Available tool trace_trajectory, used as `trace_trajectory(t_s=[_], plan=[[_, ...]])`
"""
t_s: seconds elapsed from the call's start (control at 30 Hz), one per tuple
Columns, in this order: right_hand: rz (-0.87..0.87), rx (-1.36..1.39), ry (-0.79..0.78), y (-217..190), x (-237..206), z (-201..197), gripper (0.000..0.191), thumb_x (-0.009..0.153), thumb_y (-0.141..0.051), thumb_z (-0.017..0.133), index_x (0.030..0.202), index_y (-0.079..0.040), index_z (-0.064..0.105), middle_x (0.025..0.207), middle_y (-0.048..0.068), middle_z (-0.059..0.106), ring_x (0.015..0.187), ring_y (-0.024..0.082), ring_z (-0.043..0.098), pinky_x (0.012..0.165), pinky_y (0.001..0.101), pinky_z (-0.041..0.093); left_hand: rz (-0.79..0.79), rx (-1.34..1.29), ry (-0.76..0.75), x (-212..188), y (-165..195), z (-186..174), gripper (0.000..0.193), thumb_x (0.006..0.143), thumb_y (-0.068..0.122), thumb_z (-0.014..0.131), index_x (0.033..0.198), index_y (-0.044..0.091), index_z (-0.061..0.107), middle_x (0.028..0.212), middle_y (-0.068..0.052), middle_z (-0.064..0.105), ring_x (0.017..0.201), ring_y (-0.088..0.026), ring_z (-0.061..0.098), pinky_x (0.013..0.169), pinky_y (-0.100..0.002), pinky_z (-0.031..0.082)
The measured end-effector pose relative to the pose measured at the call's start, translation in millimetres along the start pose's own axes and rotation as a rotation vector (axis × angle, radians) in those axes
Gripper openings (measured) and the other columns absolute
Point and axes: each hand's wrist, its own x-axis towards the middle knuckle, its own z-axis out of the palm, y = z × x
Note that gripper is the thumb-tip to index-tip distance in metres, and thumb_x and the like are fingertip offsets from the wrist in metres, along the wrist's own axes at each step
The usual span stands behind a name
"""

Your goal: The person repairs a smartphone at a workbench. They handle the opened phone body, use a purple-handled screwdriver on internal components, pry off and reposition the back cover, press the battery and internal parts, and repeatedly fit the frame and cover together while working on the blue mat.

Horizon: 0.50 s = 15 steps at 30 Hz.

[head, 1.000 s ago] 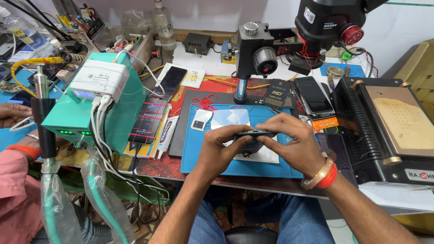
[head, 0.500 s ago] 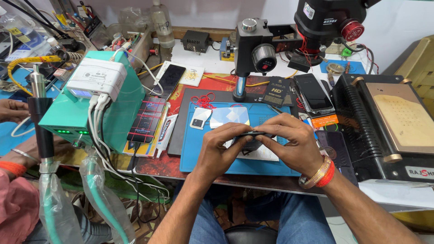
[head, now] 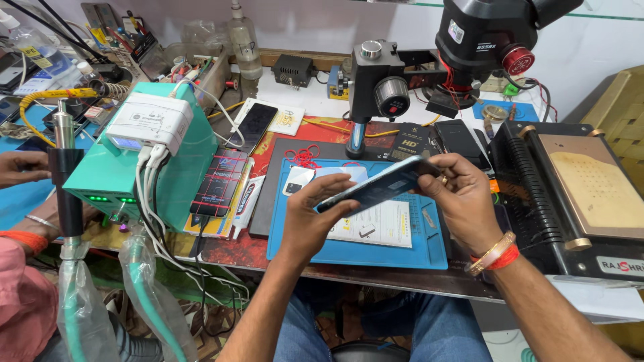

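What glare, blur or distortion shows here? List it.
Head view: even bright light; soft sheen on the phone held by left hand and right hand; wide-lens bending at the edges; mat sharp, microscope slightly soft.

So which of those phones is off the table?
The phone held tilted between both hands above the blue mat; the other dark phones lie flat.

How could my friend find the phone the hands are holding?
Find the blue mat under the big black microscope. Just above it, the left hand and right hand hold a slim phone tilted in the air; other phones lie flat.
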Motion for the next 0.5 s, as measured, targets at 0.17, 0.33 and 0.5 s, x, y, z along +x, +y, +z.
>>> trace_trajectory(t_s=[0.17, 0.33, 0.5], plan=[[0.106, 0.289, -0.023, 10, 0, 5, 0.019, 0.098, -0.003, 0.065, 0.116, -0.005, 0.059, 0.113, 0.006, 0.070, 0.104, 0.011, 0.072, 0.094, 0.0377, 0.063, 0.118, 0.174, 0.072, 0, 3, -10, 0.026, 0.086, 0.007, 0.083, 0.111, 0.003, 0.078, 0.094, -0.007, 0.079, 0.085, -0.011, 0.072, 0.073, -0.026, 0.058], [0.038, -0.258, -0.102, 4, -2, 13, 0.032, 0.090, -0.002, 0.075, 0.121, -0.003, 0.068, 0.112, 0.007, 0.075, 0.095, 0.012, 0.068, 0.080, 0.0295, 0.056, 0.231, 0.336, -0.044, 1, 12, -20, 0.024, 0.087, 0.008, 0.080, 0.110, 0.004, 0.077, 0.096, -0.009, 0.079, 0.085, -0.017, 0.076, 0.073, -0.030, 0.059], [-0.276, -0.629, -0.225, 1, -11, 24, 0.032, 0.082, -0.007, 0.081, 0.114, -0.008, 0.077, 0.108, 0.008, 0.079, 0.098, 0.017, 0.077, 0.085, 0.0291, 0.061, 0.206, 0.418, -0.160, -3, 11, -15, 0.022, 0.089, 0.011, 0.079, 0.110, 0.005, 0.076, 0.097, -0.010, 0.077, 0.085, -0.021, 0.075, 0.069, -0.033, 0.057]])
